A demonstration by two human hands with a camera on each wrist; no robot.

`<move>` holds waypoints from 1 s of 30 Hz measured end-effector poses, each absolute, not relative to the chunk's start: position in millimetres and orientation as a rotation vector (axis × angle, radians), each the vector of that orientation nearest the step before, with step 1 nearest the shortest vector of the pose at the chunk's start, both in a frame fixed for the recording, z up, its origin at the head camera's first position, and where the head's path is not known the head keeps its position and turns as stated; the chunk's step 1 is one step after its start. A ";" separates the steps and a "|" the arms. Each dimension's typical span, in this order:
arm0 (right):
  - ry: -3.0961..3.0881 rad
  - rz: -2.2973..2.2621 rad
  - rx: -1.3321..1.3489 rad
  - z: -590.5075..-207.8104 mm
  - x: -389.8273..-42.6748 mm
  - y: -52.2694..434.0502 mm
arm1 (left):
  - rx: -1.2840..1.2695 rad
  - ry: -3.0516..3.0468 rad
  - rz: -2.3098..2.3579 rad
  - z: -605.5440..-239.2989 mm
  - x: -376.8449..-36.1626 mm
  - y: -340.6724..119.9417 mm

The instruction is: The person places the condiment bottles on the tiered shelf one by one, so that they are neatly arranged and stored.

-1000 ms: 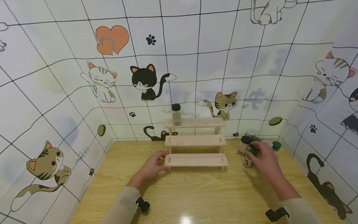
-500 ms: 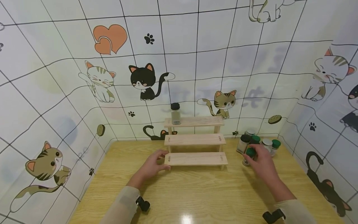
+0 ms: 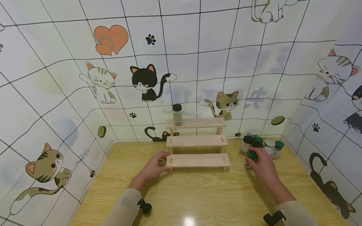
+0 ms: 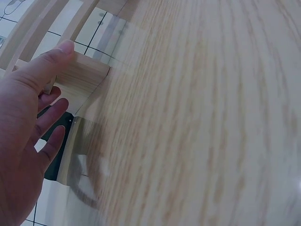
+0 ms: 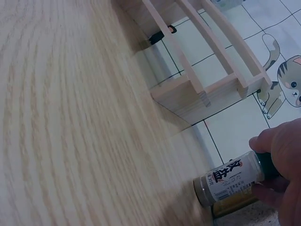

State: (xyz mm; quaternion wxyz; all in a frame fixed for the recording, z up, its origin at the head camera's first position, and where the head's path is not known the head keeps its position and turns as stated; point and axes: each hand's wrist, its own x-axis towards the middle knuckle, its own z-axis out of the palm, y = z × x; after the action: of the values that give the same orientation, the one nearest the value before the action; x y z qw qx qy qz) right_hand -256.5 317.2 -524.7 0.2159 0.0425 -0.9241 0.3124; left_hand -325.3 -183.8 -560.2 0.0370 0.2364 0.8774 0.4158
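In the head view, my right hand [image 3: 264, 166] pinches the green cap of a spice jar [image 3: 247, 165] at the front of a cluster on the right. The right wrist view shows thumb and fingers at the cap and the jar's white label [image 5: 230, 179] with dark characters. The jar's base is at or very near the tabletop. My left hand [image 3: 154, 165] grips the left end of a three-tier wooden shelf [image 3: 198, 160], thumb in front. In the left wrist view, that thumb lies against the shelf end [image 4: 82, 77]. A black-capped jar [image 3: 177, 116] stands on the top tier's left side.
Right behind the held jar stand several others, including a black-capped jar [image 3: 246, 145], a green-capped jar [image 3: 278, 148] and a silver-lidded jar [image 3: 270, 145]. The wooden table [image 3: 192, 194] meets cat-printed wall sheeting [image 3: 181, 40] at the back and sides.
My right hand has moved slightly left and its fingers have closed on the green cap. The jar has shifted slightly left. My left hand keeps its place on the shelf.
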 end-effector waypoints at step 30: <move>-2.519 1.130 0.099 -527.5 -260.3 313.1 | 0.732 2.675 1.316 -561.3 -323.4 -184.9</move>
State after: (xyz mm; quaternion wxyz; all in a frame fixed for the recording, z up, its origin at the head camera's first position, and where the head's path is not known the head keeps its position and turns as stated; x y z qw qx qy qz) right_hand -260.3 313.1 -527.5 0.1883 0.0351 -0.8956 0.4016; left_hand -323.4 -184.9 -561.3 0.0359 0.2382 0.8709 0.4284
